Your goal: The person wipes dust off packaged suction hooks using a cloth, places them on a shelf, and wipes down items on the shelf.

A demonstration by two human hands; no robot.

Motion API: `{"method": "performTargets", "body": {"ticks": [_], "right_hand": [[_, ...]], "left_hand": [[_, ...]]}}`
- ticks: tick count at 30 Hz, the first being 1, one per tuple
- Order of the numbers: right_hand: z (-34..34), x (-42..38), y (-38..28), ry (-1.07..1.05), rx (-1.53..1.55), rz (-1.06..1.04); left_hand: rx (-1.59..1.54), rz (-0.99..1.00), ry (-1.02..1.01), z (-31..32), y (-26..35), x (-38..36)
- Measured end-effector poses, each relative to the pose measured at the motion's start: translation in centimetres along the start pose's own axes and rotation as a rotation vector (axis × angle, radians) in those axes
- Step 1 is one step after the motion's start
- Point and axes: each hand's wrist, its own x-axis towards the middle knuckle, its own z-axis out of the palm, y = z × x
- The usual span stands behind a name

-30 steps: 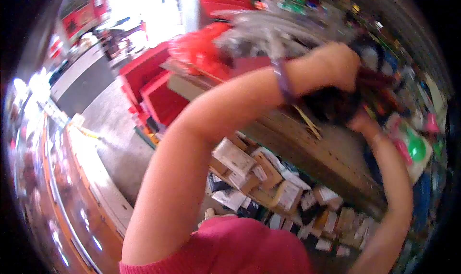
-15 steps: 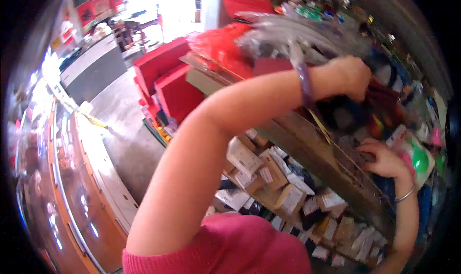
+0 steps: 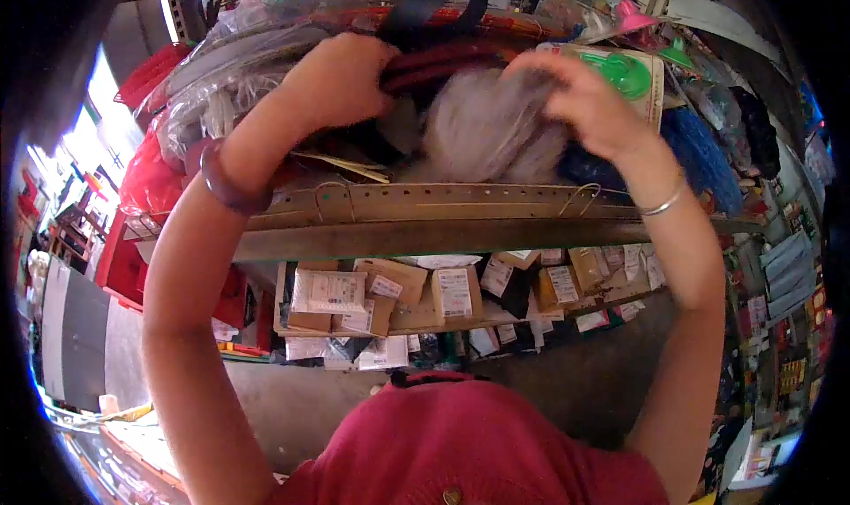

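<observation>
Both my arms reach up to a crowded shelf (image 3: 443, 206) overhead. My left hand (image 3: 341, 78), with a dark bangle on its wrist, is closed around dark red and black straps (image 3: 425, 62) of something stacked on the shelf. My right hand (image 3: 589, 98), wearing a thin metal bangle, lies blurred over a grey fluffy bundle (image 3: 482, 138) with its fingers curled onto the top. A packaged green toy (image 3: 627, 73) sits just behind the right hand. A blue fuzzy item (image 3: 699, 160) lies beside it to the right.
Plastic-wrapped bundles (image 3: 221, 89) and a red bag (image 3: 146, 173) fill the shelf's left end. Small cardboard boxes (image 3: 398, 297) with labels crowd the lower shelf. More goods hang on the right wall (image 3: 788, 266). A glass counter (image 3: 106, 452) stands at lower left.
The view has swung to face the shelf head-on. My right hand rose from the shelf's lower edge up onto the grey fluffy bundle. My left hand stays on the dark straps.
</observation>
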Motion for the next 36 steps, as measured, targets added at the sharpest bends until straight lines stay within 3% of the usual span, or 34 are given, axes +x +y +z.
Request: {"method": "performTargets", "body": {"ticks": [1, 3, 6, 10, 14, 16, 18, 19, 21, 22, 25, 26, 28, 29, 31, 32, 35, 36], "right_hand": [[-0.7, -0.6, -0.6, 0.249, 0.157, -0.005], [-3.1, -1.6, -3.2, 0.440, 0.382, -0.025], [-9.2, -4.0, -3.6, 0.866, 0.437, -0.162], [-8.5, -6.4, -8.3, 1.230, 0.378, -0.458], [-13.5, -12.3, -7.9, 1.295, 0.134, -0.450], [-12.8, -15.0, -8.0, 0.758, 0.354, -0.459], [-15.0, -16.2, -6.2, 0.863, 0.341, -0.310], [-15.4, -16.2, -5.4, 0.772, 0.308, -0.283], [-15.7, -16.2, -4.6, 0.591, 0.243, -0.229], [-16.3, -15.9, -4.5, 0.711, 0.041, -0.071], [-17.3, -15.9, -2.0, 0.855, -0.287, -0.090], [-12.4, -14.3, -5.4, 0.800, -0.250, -0.191], [-7.0, -11.2, -6.8, 1.082, -0.520, -0.474], [-4.6, -9.4, -6.5, 0.946, -0.841, -0.626], [-2.4, -8.5, -5.6, 0.914, -1.134, -0.723], [-1.3, -8.0, -5.2, 0.905, -1.276, -0.781], [-2.1, -7.8, -5.4, 0.833, -1.261, -0.744], [-2.0, -7.6, -6.1, 0.867, -1.278, -0.825]], "left_hand": [[-0.023, 0.012, -0.017, -0.1, 0.4, -0.5], [-0.036, 0.059, -0.188, -0.3, 1.2, -0.9], [-0.147, 0.178, -0.342, -0.7, 2.8, -1.8], [-0.468, 0.187, -0.403, 0.1, 3.6, -3.3], [0.044, 0.178, -0.370, -3.6, 6.3, -3.2], [0.277, 0.233, -0.345, -5.7, 7.7, -2.7], [0.021, 0.137, -0.225, -7.9, 9.5, -1.3], [-0.110, 0.089, -0.169, -8.4, 10.2, -0.4], [-0.060, 0.187, 0.051, -7.6, 11.0, 2.6], [-0.035, 0.238, 0.161, -6.9, 11.4, 4.2], [-0.367, 0.219, 0.212, -5.2, 12.4, 8.9], [-0.774, 0.177, 0.151, -4.5, 13.3, 9.5], [-1.584, 0.061, -0.013, -3.2, 16.1, 10.3], [-1.899, -0.048, -0.189, -2.9, 18.6, 9.4], [-2.128, -0.042, -0.077, -2.5, 22.5, 6.1], [-2.303, -0.115, -0.180, -2.1, 21.7, 6.1], [-2.193, -0.118, -0.064, -2.3, 21.2, 4.2], [-2.178, -0.085, -0.018, -2.5, 21.0, 3.7]]}}
